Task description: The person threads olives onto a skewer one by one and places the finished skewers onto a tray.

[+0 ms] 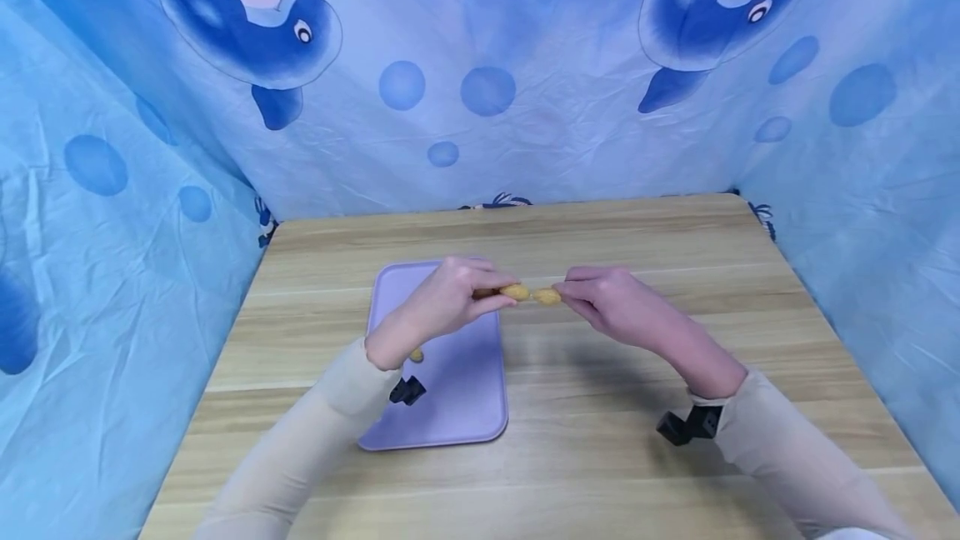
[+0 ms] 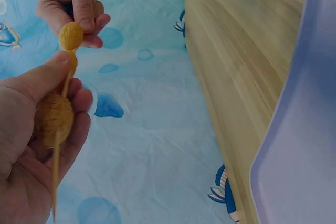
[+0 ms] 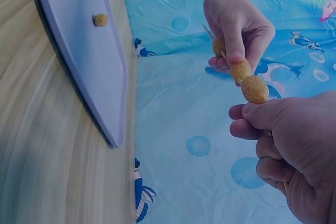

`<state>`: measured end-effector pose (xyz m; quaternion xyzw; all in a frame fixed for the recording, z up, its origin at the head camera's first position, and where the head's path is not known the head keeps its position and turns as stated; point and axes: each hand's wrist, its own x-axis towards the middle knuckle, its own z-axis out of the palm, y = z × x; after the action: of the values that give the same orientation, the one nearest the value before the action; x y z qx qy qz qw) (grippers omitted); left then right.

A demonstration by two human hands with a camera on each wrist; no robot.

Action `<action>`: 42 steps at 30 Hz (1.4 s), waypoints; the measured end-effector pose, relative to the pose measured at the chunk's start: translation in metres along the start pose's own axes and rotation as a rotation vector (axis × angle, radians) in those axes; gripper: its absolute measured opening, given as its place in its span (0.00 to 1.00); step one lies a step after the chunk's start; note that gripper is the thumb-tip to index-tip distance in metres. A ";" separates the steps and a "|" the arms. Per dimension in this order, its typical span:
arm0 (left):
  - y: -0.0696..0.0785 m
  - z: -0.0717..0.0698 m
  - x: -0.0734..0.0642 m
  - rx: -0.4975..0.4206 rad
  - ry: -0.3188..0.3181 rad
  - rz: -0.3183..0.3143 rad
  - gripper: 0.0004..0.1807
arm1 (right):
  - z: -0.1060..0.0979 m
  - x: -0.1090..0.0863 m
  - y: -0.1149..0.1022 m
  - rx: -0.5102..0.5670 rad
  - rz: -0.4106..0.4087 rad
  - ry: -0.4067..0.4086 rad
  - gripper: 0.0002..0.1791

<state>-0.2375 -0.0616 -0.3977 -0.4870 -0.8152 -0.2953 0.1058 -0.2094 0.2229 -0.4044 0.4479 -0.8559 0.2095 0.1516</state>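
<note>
My left hand (image 1: pixel 455 294) grips a thin wooden skewer (image 2: pixel 55 182) that carries golden-brown balls. One skewered ball (image 2: pixel 54 121) lies against its palm and fingers; farther along, the thumb pinches a second ball (image 3: pixel 240 70). Facing it from the right, my right hand (image 1: pixel 611 302) pinches an outer ball (image 3: pixel 255 88) between thumb and fingertips, at the skewer's far end. That ball sits very close to the second one, and whether the skewer passes into it is hidden. Both hands are raised, the left over the lilac tray (image 1: pixel 465 432), the right over the table.
Another golden-brown ball (image 3: pixel 101 20) lies on the tray, partly behind the left wrist in the head view. The tray stands on a wood-grain table (image 1: pixel 600 473). Blue curtains (image 1: pixel 555 140) with dolphin prints enclose the back and sides. A small black device (image 1: pixel 690 425) is strapped to each wrist.
</note>
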 end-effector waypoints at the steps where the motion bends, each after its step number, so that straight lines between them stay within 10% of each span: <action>1: 0.000 0.000 -0.001 0.001 0.003 -0.002 0.11 | 0.000 0.001 -0.001 0.004 0.001 -0.001 0.06; 13: -0.007 -0.028 -0.018 0.038 0.001 -0.164 0.33 | -0.003 -0.008 0.004 -0.027 0.060 0.016 0.08; 24: -0.029 -0.052 -0.053 0.084 -0.025 -0.291 0.33 | -0.018 -0.025 0.013 -0.154 0.165 0.025 0.07; 33: -0.051 -0.031 -0.096 0.080 -0.301 -0.445 0.27 | -0.024 -0.029 0.012 -0.184 0.205 0.061 0.05; 42: -0.064 -0.002 -0.125 0.119 -0.429 -0.358 0.16 | -0.022 -0.032 0.012 -0.132 0.171 0.150 0.10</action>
<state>-0.2292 -0.1766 -0.4781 -0.3797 -0.9078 -0.1512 -0.0943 -0.2002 0.2621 -0.4017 0.3453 -0.8892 0.1980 0.2258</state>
